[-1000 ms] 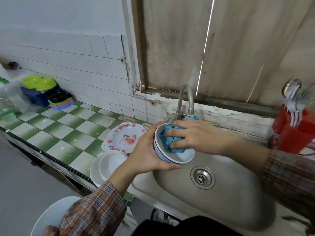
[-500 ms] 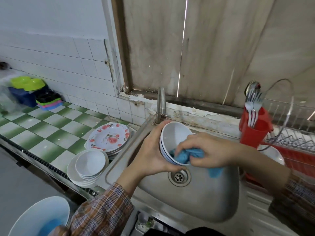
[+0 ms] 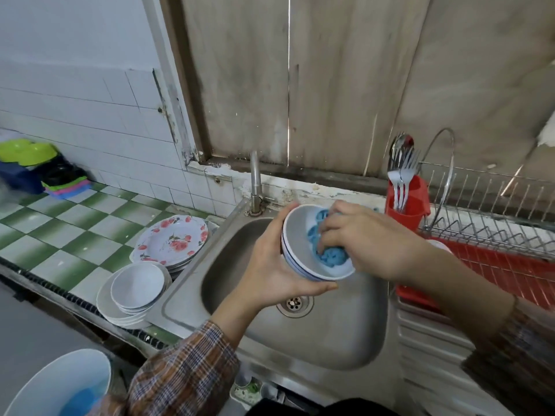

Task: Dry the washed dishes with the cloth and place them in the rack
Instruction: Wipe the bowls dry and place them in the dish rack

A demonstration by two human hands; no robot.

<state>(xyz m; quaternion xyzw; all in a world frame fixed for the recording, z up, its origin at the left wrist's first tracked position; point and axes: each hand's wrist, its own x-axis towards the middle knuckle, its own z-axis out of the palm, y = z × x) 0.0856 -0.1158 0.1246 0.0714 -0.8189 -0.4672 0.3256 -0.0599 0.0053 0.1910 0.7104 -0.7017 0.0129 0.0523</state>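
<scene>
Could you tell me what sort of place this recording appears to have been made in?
Probably a home kitchen's washing-up corner: a steel sink with a tap, a wire dish rack beside it, and bowls stacked on a tiled counter.

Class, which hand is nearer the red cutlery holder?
Right. The right hand, inside the bowl, sits close to the red cutlery holder; the left hand cups the bowl's far side.

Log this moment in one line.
phase: drying | left hand: grips bowl over sink | right hand: presses cloth inside bowl | rack: awaiting bowl
</scene>
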